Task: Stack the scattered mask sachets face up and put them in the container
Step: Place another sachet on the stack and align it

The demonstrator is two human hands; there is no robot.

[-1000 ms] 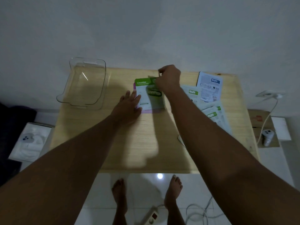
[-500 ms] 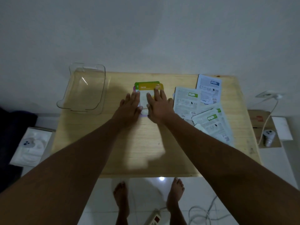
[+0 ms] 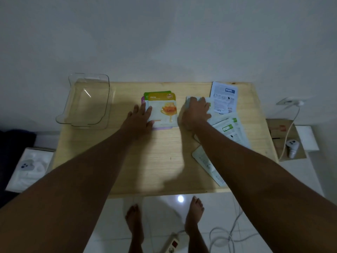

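Observation:
A small stack of mask sachets [image 3: 164, 110] lies face up at the table's middle back, a yellow Honey sachet on top, green and purple edges showing beneath. My left hand [image 3: 139, 117] rests flat on the stack's left edge, fingers spread. My right hand [image 3: 196, 111] lies on a face-down white sachet [image 3: 208, 105] just right of the stack, fingers curled over its far edge. More face-down sachets [image 3: 228, 128] fan out to the right, one [image 3: 224, 96] at the back, one [image 3: 206, 164] under my right forearm. A clear plastic container [image 3: 87, 101] stands empty at the table's back left.
The wooden table [image 3: 160, 161] stands against a white wall. On the floor are a white box [image 3: 29, 167] at left, a cardboard piece with a small device [image 3: 291, 146] at right, and a power strip [image 3: 172, 243] with cables by my feet.
The Honey sachet now lies on the stack. My right hand has left the stack and moved right onto a face-down sachet. My left hand stays on the stack's left edge.

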